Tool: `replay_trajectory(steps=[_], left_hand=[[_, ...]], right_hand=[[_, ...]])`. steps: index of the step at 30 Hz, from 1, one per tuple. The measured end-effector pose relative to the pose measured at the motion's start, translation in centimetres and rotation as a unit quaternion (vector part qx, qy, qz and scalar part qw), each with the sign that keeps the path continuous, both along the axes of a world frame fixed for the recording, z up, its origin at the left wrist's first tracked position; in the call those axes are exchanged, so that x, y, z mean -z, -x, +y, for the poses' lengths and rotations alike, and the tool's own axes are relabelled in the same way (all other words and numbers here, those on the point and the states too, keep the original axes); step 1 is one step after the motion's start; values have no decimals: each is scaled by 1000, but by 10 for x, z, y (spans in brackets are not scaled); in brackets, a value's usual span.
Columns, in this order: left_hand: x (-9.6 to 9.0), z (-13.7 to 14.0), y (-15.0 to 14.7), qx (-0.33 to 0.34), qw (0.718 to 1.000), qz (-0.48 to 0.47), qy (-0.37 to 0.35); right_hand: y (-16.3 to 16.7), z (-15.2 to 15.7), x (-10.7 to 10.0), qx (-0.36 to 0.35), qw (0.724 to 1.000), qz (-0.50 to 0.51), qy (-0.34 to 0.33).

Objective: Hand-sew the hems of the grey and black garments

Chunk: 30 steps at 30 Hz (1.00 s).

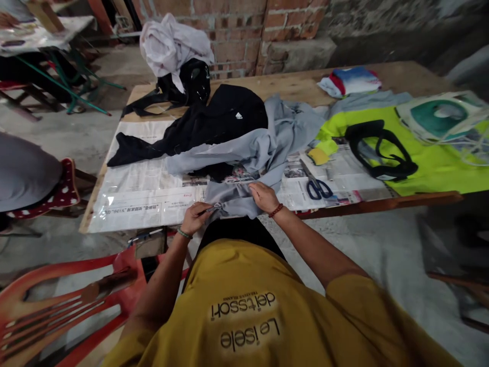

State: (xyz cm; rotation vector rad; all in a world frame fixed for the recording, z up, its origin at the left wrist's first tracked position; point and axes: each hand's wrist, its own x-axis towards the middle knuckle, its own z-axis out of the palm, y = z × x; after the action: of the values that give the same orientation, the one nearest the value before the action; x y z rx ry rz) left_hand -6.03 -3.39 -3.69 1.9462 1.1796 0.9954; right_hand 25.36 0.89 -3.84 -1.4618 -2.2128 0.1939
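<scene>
At the near edge of the table, a grey garment [233,199] is stretched between my two hands. My left hand [195,218] pinches its gathered left end, where a small bunched knot of cloth shows. Whether a small tool is also in those fingers is too fine to make out. Thumb and fingers of my right hand [263,198] grip the same cloth further right. More of the grey fabric runs back over the table beside a black garment [217,120] with a white logo. To the right of my right hand lie scissors [319,188] with dark blue handles.
Newspaper [141,204] covers much of the wooden table [301,76]. On the right are a neon yellow garment [431,168], a black strap [382,153] and an iron [439,117]. Behind sit a black bag [194,81] and folded clothes [351,81]. A red chair [76,300] stands left.
</scene>
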Motion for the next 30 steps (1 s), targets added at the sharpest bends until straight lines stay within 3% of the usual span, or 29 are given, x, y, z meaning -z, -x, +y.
replay_trajectory(steps=[6, 11, 15, 23, 30], left_hand=[[0, 0, 1, 8, 1000, -3, 5], [1, -1, 2, 25, 1000, -3, 1], [2, -1, 3, 28, 999, -20, 23], [7, 1, 5, -99, 989, -79, 83], [4, 1, 3, -72, 990, -87, 87]], right_hand=[[15, 15, -16, 9, 1000, -3, -20], [21, 0, 1, -7, 1000, 1, -27], [8, -15, 18, 58, 998, -17, 12], [-35, 4, 28, 181, 983, 26, -19], [-34, 1, 31, 192, 981, 29, 8]])
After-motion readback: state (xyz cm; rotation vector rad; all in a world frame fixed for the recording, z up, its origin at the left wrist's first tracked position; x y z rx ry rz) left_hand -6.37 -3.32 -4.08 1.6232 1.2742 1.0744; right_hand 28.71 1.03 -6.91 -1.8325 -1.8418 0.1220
